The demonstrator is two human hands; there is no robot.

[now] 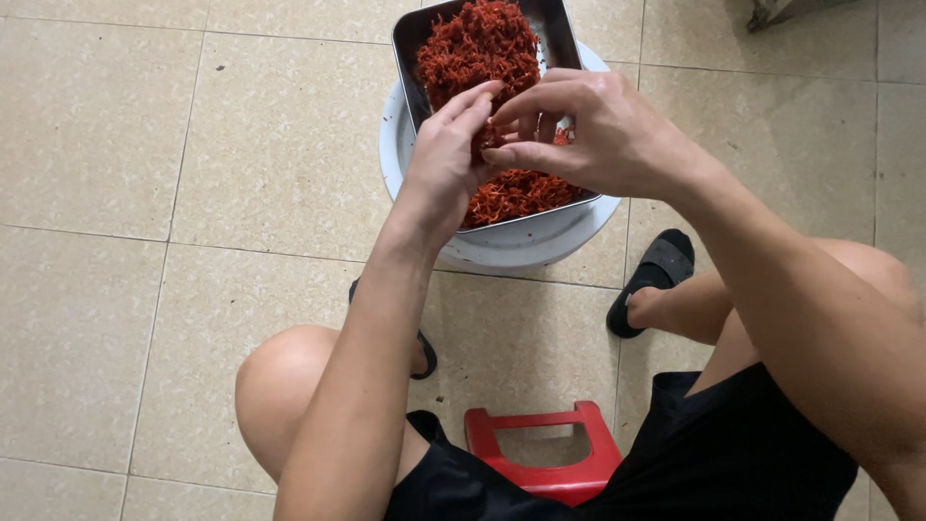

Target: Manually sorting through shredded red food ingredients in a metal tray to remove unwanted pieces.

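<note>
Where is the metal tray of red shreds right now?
In the head view, the metal tray sits top centre on a white basin standing on the tiled floor, just ahead of the person's knees, with the left hand and right hand over it.

Metal tray (564, 39) cut off at top edge.

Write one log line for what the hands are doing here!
left hand: pinching red shredded strands | right hand: pinching same strands | rectangular metal tray: on round white basin
</note>
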